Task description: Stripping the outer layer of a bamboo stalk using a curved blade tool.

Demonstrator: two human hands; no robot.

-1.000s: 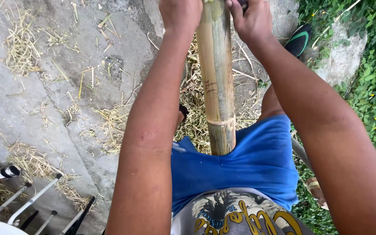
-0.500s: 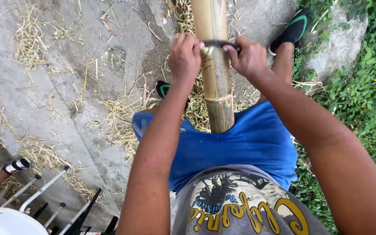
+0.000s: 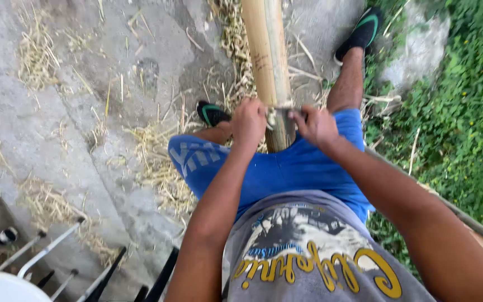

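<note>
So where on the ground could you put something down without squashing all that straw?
The barest patch is the grey concrete at the left, between the straw clumps and the white chair. It is crowded around the bamboo pole, where the left hand and right hand hold a blade against it, with shavings piled by the feet. Plants cover the right.

Two bare hands closed side by side, both arms stretched forward and down.

The left hand [image 3: 248, 122] is closed into a fist, knuckles up, at the end of a nearly straight forearm that comes from the lower middle. The right hand [image 3: 315, 125] is also closed, fingers curled inward toward the left one, wrist a little bent; its forearm comes in from the lower right corner. The two hands are near each other, not touching.
</note>
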